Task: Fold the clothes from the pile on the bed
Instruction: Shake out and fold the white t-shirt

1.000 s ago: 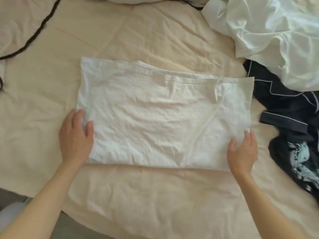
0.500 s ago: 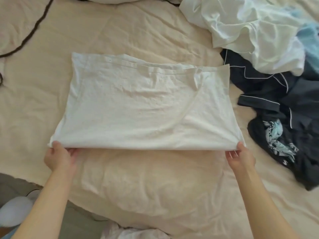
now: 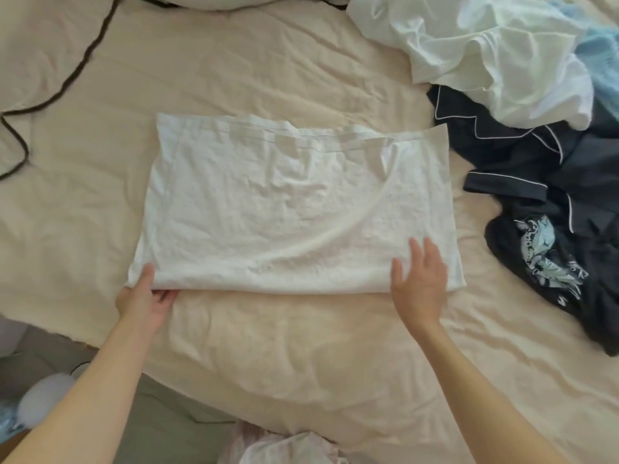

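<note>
Shirt: white shirt point(image 3: 294, 209), already folded into a wide rectangle, lies flat in the middle of the bed point(image 3: 268, 346), its folded edge nearest the person.
Why flat there: the bare stretch of sheet gives room to square the layers before another fold, by my reading.
Left hand: left hand point(image 3: 145, 301) pinches the near left corner, thumb on top and fingers tucked under the edge, likely to keep the layers aligned or to lift that end.
Right hand: right hand point(image 3: 420, 279) lies spread and flat on the near right part of the shirt, fingers straight, holding nothing; it looks to be smoothing or pinning the cloth.
Pile: unfolded clothes sit at the right edge, well apart from the left hand and just beside the shirt's right side.
Count, pile: one white garment point(image 3: 485, 51), one pale blue piece point(image 3: 599, 65), dark clothes point(image 3: 549, 202) of which I cannot tell the number.
Count, hands: two, both on the shirt.
Count, other: one dark cord point(image 3: 60, 92) at far left; some pinkish cloth point(image 3: 284, 447) at the bottom edge.
</note>
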Tool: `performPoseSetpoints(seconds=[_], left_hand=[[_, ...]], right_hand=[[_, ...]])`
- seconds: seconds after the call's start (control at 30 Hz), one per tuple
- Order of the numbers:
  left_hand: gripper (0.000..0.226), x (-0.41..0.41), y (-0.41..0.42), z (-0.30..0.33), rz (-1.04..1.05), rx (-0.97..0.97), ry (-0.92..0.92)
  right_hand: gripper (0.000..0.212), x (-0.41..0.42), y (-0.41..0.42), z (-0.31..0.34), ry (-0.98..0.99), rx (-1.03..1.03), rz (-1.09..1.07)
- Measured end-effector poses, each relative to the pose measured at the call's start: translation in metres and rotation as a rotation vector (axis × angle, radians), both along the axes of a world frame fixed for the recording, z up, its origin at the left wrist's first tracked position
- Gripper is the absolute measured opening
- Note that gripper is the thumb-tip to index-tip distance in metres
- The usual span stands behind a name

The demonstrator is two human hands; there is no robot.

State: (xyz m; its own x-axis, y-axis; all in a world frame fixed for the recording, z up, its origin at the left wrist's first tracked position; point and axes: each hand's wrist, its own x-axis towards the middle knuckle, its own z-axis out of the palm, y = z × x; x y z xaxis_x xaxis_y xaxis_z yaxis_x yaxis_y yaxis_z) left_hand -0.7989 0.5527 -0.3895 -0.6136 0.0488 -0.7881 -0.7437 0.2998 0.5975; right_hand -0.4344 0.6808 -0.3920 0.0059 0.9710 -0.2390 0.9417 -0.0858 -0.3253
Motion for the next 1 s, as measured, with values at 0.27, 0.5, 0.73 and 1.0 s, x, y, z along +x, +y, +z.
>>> performPoseSetpoints(seconds=[0.27, 0.5, 0.73, 1.0], left_hand=[[0.021, 0.010, -0.004, 0.002, 0.002, 0.034, 0.090], [0.019, 0.060, 0.044, 0.049, -0.396, -0.028, 0.764], [0.022, 0.214, 0.122, 0.079, -1.110, 0.237, 1.097], [0.060, 0.282, 0.090, 0.001, -1.928, -0.054, 1.193]], right_hand=[[0.059, -0.080, -0.042, -0.029, -0.154, -0.216, 0.654], [0.048, -0.093, -0.025, -0.009, 0.277, -0.556, 0.340], [0.042, 0.001, 0.007, 0.044, 1.345, -0.634, -0.740], [0.039, 0.086, 0.025, 0.009, 1.202, -0.588, -0.888]])
